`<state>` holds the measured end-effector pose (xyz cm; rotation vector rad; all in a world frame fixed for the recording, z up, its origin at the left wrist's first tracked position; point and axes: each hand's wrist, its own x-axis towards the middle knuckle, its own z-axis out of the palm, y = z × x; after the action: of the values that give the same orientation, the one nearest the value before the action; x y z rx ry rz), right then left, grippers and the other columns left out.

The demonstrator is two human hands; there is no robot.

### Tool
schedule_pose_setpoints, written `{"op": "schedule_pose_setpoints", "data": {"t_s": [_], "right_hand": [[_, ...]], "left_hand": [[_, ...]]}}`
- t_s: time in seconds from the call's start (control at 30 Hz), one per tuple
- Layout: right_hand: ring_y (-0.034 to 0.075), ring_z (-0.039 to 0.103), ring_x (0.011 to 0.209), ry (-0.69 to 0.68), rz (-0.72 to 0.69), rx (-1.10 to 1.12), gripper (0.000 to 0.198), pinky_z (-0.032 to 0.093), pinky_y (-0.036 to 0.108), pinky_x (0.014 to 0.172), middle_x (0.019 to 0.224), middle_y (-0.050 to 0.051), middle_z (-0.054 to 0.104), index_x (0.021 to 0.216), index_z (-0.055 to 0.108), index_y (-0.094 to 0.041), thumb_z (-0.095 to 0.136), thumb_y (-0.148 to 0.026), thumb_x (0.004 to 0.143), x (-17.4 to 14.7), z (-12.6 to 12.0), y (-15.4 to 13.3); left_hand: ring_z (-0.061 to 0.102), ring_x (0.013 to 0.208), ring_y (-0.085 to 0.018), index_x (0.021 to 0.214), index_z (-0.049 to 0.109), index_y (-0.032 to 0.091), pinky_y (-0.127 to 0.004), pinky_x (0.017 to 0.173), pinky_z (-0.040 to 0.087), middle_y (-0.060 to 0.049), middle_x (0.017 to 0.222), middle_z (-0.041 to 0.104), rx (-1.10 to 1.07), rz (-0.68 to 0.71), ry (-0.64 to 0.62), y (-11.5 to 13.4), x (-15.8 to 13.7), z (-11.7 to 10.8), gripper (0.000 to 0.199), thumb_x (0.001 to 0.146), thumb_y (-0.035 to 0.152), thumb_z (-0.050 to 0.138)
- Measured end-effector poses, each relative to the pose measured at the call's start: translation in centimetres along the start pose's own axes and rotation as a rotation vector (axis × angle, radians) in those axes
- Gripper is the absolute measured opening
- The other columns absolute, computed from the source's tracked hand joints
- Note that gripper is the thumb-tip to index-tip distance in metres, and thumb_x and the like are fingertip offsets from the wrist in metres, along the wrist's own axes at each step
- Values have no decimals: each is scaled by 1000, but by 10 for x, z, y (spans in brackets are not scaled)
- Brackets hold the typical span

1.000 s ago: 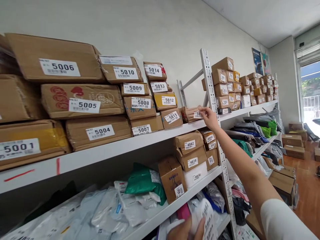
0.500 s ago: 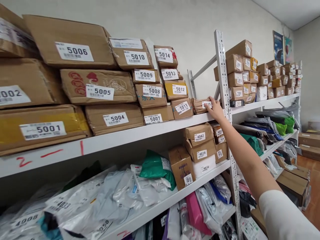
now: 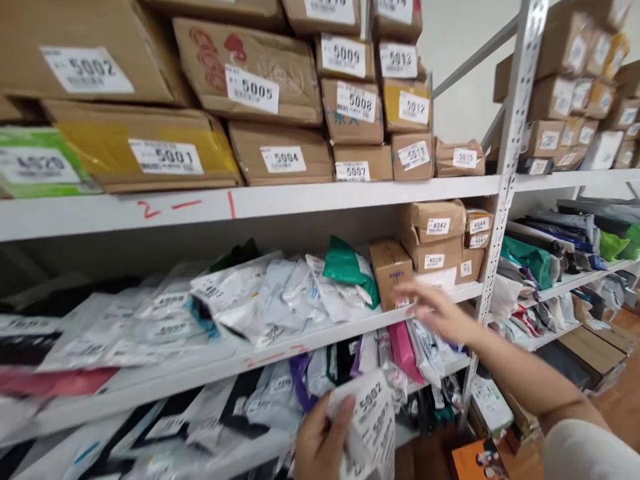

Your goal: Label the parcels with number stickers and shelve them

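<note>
My left hand (image 3: pixel 325 440) is closed on a sheet of white printed labels (image 3: pixel 373 427), with 5002 readable near its top. My right hand (image 3: pixel 433 307) reaches in front of the middle shelf, fingers apart, slightly blurred and holding nothing. Closest to it is a brown carton (image 3: pixel 390 267), beside the stacked boxes labelled 4042 (image 3: pixel 425 223) and 4039 (image 3: pixel 425 250). Up on the top shelf, the small box labelled 5015 (image 3: pixel 445 157) sits at the right end of the row, beside the box labelled 5011 (image 3: pixel 400 167).
The top shelf edge (image 3: pixel 310 201) carries red marks. Plastic mailer bags (image 3: pixel 295 293) cover much of the middle shelf, among them a green bag (image 3: pixel 345 267). A perforated white upright (image 3: pixel 515 113) stands at the right. An orange box (image 3: pixel 477 460) is low down.
My right hand has left the 5015 box and come down to the middle shelf's level. My left hand with the label sheet has come into view. The camera has tilted down and left.
</note>
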<state>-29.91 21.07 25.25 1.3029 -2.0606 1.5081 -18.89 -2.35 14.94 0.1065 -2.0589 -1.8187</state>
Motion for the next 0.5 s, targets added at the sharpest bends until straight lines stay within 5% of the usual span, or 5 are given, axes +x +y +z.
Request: {"op": "schedule_pose_setpoints", "data": {"t_s": [0.07,0.17,0.3,0.43,0.5], "right_hand": [[21,65,102,-45,153,230,49,55,32,79,113,10,67,128,57,-23,59,-53,89,-41,56,5],[17,66,85,117,368,495,43,53,28,71,94,6,70,110,65,-22,72,-52,80,-75,104,21],[13,58,60,390,559,648,41,47,25,59,69,0,65,82,66,-20,80,-56,68,-87,124,40],[11,48,53,571,617,627,47,40,25,53,62,-2,60,73,62,-20,81,-61,62,-100,133,47],[10,41,50,629,633,564,49,34,24,50,56,-4,53,68,58,-20,79,-64,62,-111,141,47]], "left_hand": [[63,64,-21,72,71,18,-28,61,54,-4,62,68,-42,-28,-59,0,5,10,58,62,76,68],[58,59,-18,70,69,18,-26,57,51,-2,59,64,-93,-82,-94,-5,9,24,62,62,79,65],[52,55,-17,55,61,18,-28,54,47,-2,50,55,-62,-169,-133,-15,9,35,67,62,85,58],[61,68,-19,89,71,17,-29,64,51,-6,79,70,-111,-159,-204,-29,7,38,65,56,72,73],[58,63,-16,91,71,16,-26,61,49,-4,78,69,-70,-162,-255,-38,3,39,60,56,65,77]]}}
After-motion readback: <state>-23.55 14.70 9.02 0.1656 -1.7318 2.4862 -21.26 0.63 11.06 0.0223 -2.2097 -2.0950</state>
